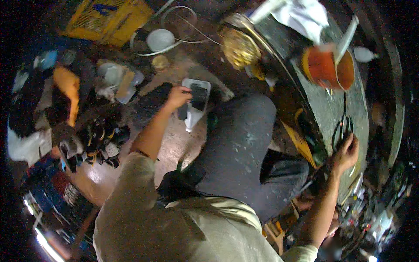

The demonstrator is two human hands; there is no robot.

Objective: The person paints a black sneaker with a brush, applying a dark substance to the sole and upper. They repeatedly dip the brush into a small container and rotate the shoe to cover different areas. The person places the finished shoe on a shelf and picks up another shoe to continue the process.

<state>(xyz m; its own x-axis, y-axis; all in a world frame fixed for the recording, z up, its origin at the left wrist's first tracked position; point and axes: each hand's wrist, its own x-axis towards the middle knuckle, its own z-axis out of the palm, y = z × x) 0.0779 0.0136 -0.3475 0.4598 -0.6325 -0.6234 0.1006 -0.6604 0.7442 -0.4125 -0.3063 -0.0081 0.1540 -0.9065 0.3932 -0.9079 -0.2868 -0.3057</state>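
My left hand is closed on a small dark object beside a white plastic tray with a dark interior, on the floor left of my knee. My right hand grips a black-handled tool, perhaps scissors, over the long grey bench at the right. An orange pot sits farther up that bench with a pale stick leaning in it. White cloth lies at the bench's far end.
A yellow crate, coiled white tubing and a white disc are ahead. Several shoes, containers and an orange object lie at left. A crumpled gold object is beside the bench; clutter fills the lower right.
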